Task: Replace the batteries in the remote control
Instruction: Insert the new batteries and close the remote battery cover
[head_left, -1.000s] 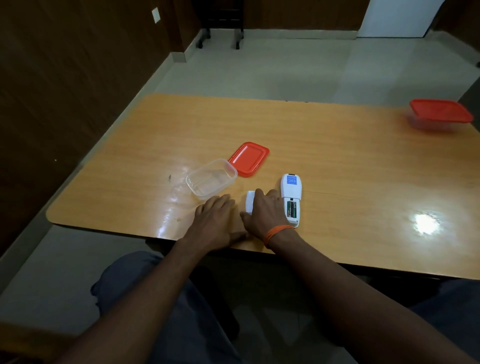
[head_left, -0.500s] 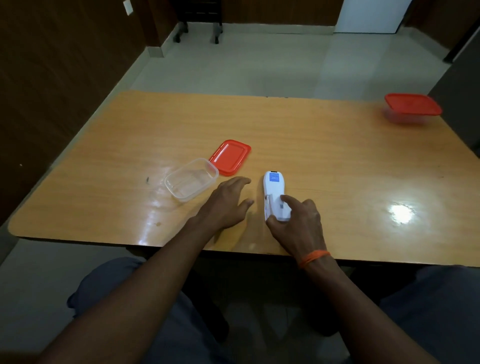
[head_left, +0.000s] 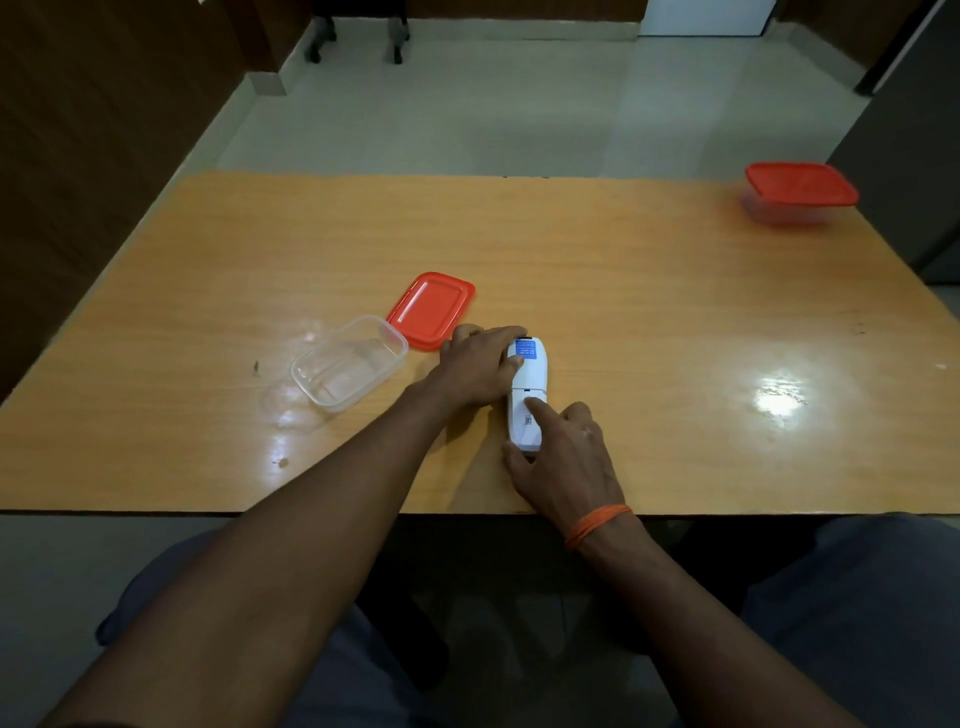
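A white remote control (head_left: 531, 383) lies face down on the wooden table (head_left: 623, 291), a blue label at its far end. Its battery cover (head_left: 525, 423) sits on the near half, so no batteries show. My left hand (head_left: 480, 364) grips the remote's far end from the left, fingers curled over the top. My right hand (head_left: 563, 457), with an orange thread on its wrist, holds the near end, the forefinger pressing on the cover and the thumb at the left side.
An open clear plastic box (head_left: 349, 362) stands left of the remote, its red lid (head_left: 432, 308) flat beside it. A closed red-lidded box (head_left: 797, 193) is at the far right corner. The table's near edge runs just under my wrists.
My left hand moved from the table onto the remote's far end. My right forefinger slid forward along the cover, which now covers the battery bay seen open a second ago.
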